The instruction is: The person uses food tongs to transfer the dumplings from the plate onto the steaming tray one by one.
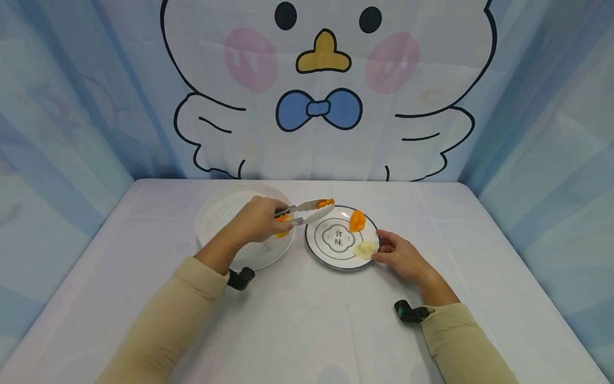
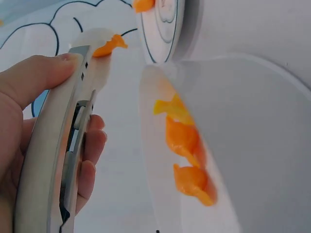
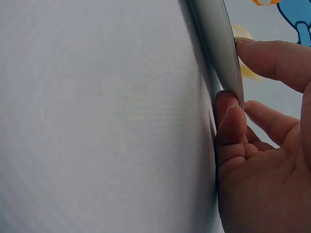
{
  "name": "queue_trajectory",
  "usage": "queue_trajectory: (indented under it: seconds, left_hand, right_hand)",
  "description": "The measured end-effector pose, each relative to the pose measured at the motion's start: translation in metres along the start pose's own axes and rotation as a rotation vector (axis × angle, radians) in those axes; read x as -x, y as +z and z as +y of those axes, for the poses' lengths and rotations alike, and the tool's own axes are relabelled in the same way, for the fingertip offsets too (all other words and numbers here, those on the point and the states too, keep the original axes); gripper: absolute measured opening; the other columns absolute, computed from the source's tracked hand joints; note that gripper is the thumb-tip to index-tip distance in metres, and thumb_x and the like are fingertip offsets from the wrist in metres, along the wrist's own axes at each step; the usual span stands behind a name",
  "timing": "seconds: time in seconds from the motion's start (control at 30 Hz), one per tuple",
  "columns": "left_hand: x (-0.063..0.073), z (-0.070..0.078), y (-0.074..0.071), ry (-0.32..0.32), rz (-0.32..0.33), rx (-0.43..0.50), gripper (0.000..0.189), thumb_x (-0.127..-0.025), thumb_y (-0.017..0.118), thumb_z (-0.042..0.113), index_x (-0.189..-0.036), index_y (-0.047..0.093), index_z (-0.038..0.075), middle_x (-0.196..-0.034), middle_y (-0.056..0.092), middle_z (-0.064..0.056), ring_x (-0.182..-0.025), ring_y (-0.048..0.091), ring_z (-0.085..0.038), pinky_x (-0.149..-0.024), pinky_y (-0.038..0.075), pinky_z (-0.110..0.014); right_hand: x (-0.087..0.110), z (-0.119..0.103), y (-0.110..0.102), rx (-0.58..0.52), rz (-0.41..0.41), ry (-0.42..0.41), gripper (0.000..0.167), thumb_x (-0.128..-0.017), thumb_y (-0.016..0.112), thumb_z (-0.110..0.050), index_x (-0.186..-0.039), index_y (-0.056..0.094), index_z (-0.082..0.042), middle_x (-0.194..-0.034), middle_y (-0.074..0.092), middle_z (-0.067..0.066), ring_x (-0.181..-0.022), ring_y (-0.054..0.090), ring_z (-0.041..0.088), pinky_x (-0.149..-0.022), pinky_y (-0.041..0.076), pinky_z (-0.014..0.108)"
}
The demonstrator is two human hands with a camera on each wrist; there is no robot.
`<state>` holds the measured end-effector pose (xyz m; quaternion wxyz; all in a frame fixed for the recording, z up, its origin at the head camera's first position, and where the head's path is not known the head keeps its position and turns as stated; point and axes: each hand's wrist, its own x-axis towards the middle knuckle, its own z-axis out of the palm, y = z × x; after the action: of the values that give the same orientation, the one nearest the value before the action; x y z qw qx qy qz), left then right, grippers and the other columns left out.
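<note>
My left hand [image 1: 259, 218] grips metal tongs [image 2: 46, 145], and their white tips hold an orange fish-shaped piece [image 2: 111, 46] above the left part of the round plate [image 1: 317, 246]. On that white, dark-rimmed plate lie an orange piece [image 1: 357, 221] and a pale yellow piece [image 1: 365, 249]. My right hand [image 1: 402, 260] pinches the plate's right rim, thumb on top and fingers at the underside. Below the left hand is a white perforated basket [image 1: 213, 213]. Inside it, the left wrist view shows two orange pieces [image 2: 182, 137] and a yellow piece [image 2: 174, 109].
The basket stands at the left, close beside the plate, on a table covered in white cloth [image 1: 307, 325]. A printed curtain [image 1: 316, 149] rises behind the table's far edge, and blue curtains [image 1: 566, 160] hang at both sides.
</note>
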<state>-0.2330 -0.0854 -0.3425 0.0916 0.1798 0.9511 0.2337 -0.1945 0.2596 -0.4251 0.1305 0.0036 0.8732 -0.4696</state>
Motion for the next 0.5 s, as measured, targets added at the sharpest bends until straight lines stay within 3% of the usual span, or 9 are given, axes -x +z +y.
queue_trajectory:
  seconds: [0.4, 0.5]
  left_hand:
    - [0.015, -0.025, -0.017, -0.069, 0.02, 0.08, 0.058, -0.091, 0.074, 0.034, -0.138, 0.06, 0.004, -0.126, 0.065, -0.011, -0.103, 0.059, -0.024, -0.09, 0.05, -0.04]
    - [0.02, -0.031, -0.022, -0.09, 0.027, 0.077, 0.061, -0.091, 0.074, 0.036, -0.14, 0.058, 0.004, -0.128, 0.064, -0.012, -0.104, 0.058, -0.025, -0.088, 0.051, -0.04]
  right_hand:
    - [0.001, 0.0, 0.001, -0.014, -0.005, -0.017, 0.076, -0.09, 0.072, -0.016, -0.153, 0.032, 0.003, -0.129, 0.049, 0.019, -0.107, 0.046, 0.028, -0.083, 0.043, 0.027]
    - [0.002, 0.0, 0.0, -0.01, -0.007, -0.022, 0.076, -0.091, 0.071, -0.016, -0.153, 0.032, 0.003, -0.131, 0.048, 0.02, -0.108, 0.046, 0.028, -0.084, 0.043, 0.027]
